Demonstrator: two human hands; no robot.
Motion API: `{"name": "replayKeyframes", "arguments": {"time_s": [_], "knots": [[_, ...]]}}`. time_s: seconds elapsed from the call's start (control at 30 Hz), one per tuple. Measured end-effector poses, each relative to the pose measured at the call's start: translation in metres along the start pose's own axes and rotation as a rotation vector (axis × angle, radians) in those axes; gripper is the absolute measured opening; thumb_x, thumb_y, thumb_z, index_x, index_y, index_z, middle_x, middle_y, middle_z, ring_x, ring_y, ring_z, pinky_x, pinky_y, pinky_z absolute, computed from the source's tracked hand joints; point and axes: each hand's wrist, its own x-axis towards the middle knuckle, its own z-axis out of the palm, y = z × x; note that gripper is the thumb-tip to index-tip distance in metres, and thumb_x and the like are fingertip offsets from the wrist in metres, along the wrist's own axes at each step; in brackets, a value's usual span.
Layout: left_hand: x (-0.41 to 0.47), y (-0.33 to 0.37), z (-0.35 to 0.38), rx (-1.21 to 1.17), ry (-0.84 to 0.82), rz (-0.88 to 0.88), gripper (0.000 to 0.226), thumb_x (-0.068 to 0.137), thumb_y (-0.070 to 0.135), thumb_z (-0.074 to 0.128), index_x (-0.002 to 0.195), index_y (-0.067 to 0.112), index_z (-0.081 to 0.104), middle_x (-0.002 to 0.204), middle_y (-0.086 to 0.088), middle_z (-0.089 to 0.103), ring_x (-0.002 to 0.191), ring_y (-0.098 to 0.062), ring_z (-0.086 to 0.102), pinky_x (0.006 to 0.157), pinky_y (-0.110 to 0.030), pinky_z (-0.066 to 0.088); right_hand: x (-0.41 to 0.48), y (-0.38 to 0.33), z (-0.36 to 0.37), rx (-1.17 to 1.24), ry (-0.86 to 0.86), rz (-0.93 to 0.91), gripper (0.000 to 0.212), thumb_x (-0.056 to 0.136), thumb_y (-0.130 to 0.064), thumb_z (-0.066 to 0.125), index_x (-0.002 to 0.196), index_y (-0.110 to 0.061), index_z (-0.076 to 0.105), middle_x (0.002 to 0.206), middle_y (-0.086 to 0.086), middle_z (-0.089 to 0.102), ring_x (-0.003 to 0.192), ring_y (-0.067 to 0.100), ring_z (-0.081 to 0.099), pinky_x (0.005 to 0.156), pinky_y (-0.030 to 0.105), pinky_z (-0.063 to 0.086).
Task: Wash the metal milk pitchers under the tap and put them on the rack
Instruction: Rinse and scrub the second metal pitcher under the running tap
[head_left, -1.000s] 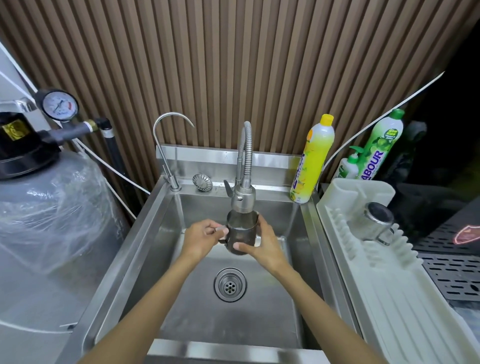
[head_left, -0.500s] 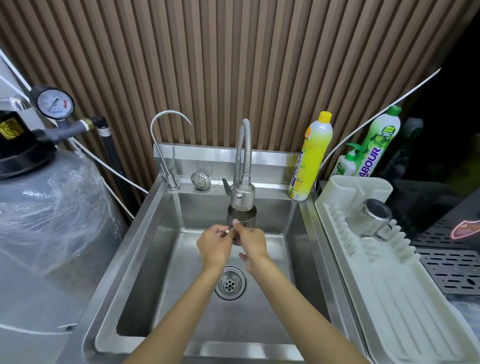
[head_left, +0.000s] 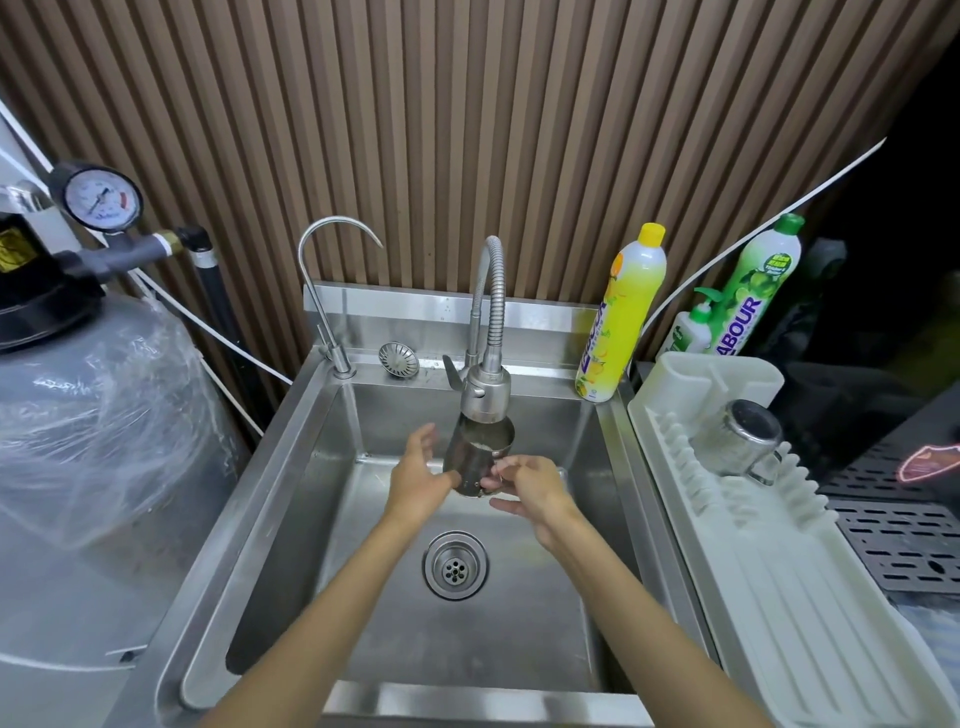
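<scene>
Vs half a sec ago our hands have parted, so the pitcher (head_left: 475, 460) shows again, right under the tap head (head_left: 485, 397). L hand (head_left: 418, 478) lies spread flat on its left side; R hand (head_left: 530, 491) pinches its lower right w/ curled fingers. Mouth faces up at the tap head, long axis near upright, top tipped slightly right.

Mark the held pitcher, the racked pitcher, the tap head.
held pitcher (head_left: 470, 460), head view, dark side wall.
racked pitcher (head_left: 722, 448), head view, shiny side wall.
tap head (head_left: 485, 397), head view, front of its body.
</scene>
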Motion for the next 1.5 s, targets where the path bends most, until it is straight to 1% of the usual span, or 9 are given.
{"name": "replayKeyframes", "arguments": {"time_s": [0.13, 0.27, 0.43, 0.63, 0.77, 0.9, 1.07, 1.27, 1.5], "knots": [[0.013, 0.011, -0.011, 0.088, -0.192, 0.026, 0.095, 0.070, -0.003, 0.070, 0.146, 0.025, 0.021, 0.140, 0.007, 0.040, 0.130, -0.014, 0.037, 0.100, -0.023, 0.032, -0.005, 0.001, -0.014, -0.054, -0.115, -0.090, 0.023, 0.094, -0.002, 0.043, 0.074, -0.009, 0.054, 0.080, 0.005, 0.057, 0.078, 0.012, 0.058, 0.078, 0.024, 0.053], [0.018, 0.018, -0.014, 0.081, -0.311, 0.144, 0.089, 0.067, -0.006, 0.071, 0.141, 0.026, 0.033, 0.118, 0.010, 0.055, 0.111, -0.008, 0.049, 0.075, 0.002, 0.038, -0.005, 0.010, -0.025, 0.032, -0.189, -0.153, 0.008, 0.093, -0.003, 0.049, 0.096, 0.000, 0.056, 0.103, 0.014, 0.057, 0.086, 0.015, 0.061, 0.087, 0.025, 0.054], [0.011, 0.020, -0.007, 0.178, -0.179, 0.282, 0.090, 0.062, 0.004, 0.081, 0.139, 0.022, 0.039, 0.121, -0.003, 0.049, 0.107, -0.010, 0.048, 0.083, -0.007, 0.035, -0.004, 0.018, -0.024, 0.104, -0.182, -0.146, 0.019, 0.096, -0.009, 0.042, 0.082, -0.013, 0.054, 0.105, 0.006, 0.058, 0.095, 0.013, 0.059, 0.099, 0.032, 0.043], [-0.002, 0.005, -0.003, 0.403, -0.012, 0.210, 0.083, 0.061, 0.044, 0.081, 0.133, 0.022, 0.046, 0.114, -0.006, 0.049, 0.110, -0.020, 0.052, 0.097, -0.031, 0.042, -0.002, 0.015, -0.021, 0.009, -0.118, -0.112, 0.011, 0.096, -0.015, 0.046, 0.090, -0.011, 0.054, 0.085, 0.001, 0.063, 0.077, 0.010, 0.064, 0.073, 0.022, 0.052], [-0.012, -0.007, 0.011, 0.335, 0.024, 0.075, 0.073, 0.061, 0.053, 0.078, 0.116, 0.014, 0.050, 0.115, -0.005, 0.058, 0.110, -0.021, 0.055, 0.091, -0.034, 0.046, -0.001, 0.002, -0.030, -0.248, -0.027, -0.136, 0.015, 0.094, -0.017, 0.052, 0.099, -0.004, 0.058, 0.087, 0.005, 0.063, 0.065, 0.010, 0.064, 0.061, 0.023, 0.054], [-0.014, -0.008, 0.025, 0.188, 0.001, -0.032, 0.065, 0.067, 0.046, 0.076, 0.114, 0.009, 0.051, 0.104, -0.003, 0.061, 0.096, -0.017, 0.057, 0.081, -0.025, 0.043, 0.002, -0.014, -0.042, -0.494, 0.096, -0.206, 0.016, 0.085, -0.023, 0.065, 0.082, -0.007, 0.064, 0.079, 0.010, 0.069, 0.065, 0.022, 0.069, 0.067, 0.037, 0.059], [0.000, 0.001, 0.038, -0.137, -0.150, -0.134, 0.089, 0.047, 0.048, 0.084, 0.119, 0.011, 0.049, 0.122, -0.006, 0.060, 0.110, -0.020, 0.058, 0.098, -0.041, 0.049, 0.001, -0.031, -0.049, -0.741, 0.255, -0.368, 0.022, 0.084, -0.029, 0.065, 0.080, -0.008, 0.066, 0.085, 0.012, 0.071, 0.083, 0.027, 0.065, 0.078, 0.032, 0.049], [0.007, 0.015, 0.046, -0.415, -0.059, 0.019, 0.069, 0.063, -0.019, 0.070, 0.121, 0.006, 0.041, 0.114, -0.009, 0.058, 0.104, -0.020, 0.055, 0.085, -0.024, 0.048, 0.005, -0.024, -0.054, -0.393, 0.188, -0.406, 0.006, 0.086, -0.013, 0.062, 0.081, -0.011, 0.064, 0.101, 0.008, 0.071, 0.091, 0.019, 0.065, 0.088, 0.032, 0.050], [0.010, 0.010, 0.027, -0.164, 0.095, 0.229, 0.090, 0.055, -0.001, 0.081, 0.133, 0.028, 0.046, 0.117, 0.001, 0.065, 0.109, -0.019, 0.060, 0.095, -0.030, 0.047, 0.013, -0.002, -0.032, -0.060, 0.054, -0.280, 0.016, 0.091, -0.002, 0.050, 0.090, -0.013, 0.062, 0.097, 0.003, 0.066, 0.095, 0.014, 0.058, 0.095, 0.031, 0.044]]}}
